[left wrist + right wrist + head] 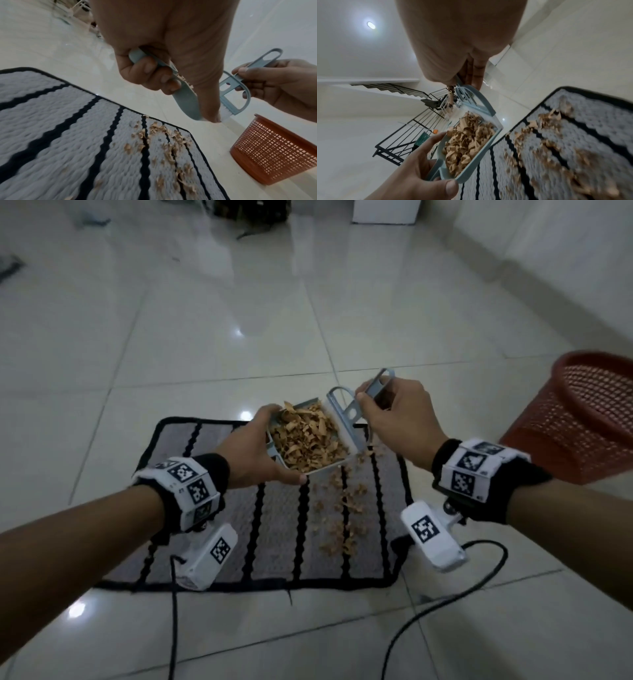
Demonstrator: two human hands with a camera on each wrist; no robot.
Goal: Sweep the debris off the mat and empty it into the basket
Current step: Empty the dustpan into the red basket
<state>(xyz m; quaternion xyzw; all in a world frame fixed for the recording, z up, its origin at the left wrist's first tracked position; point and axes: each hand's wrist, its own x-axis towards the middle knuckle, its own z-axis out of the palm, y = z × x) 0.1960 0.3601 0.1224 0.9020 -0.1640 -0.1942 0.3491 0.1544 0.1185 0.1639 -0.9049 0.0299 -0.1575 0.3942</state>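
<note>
My left hand grips a small grey-blue dustpan lifted above the far right part of the striped mat. The pan is heaped with tan paper shreds. My right hand holds the grey-blue brush by its handle, its white bristles against the pan's open side. More loose shreds lie scattered on the mat's right stripes. A red mesh basket stands on the floor to the right. In the left wrist view the left hand's fingers curl round the dustpan's handle.
The mat lies on glossy white floor tiles. Black cables trail from both wrist cameras across the near floor. A white box and dark clutter sit far off. A staircase railing shows in the right wrist view.
</note>
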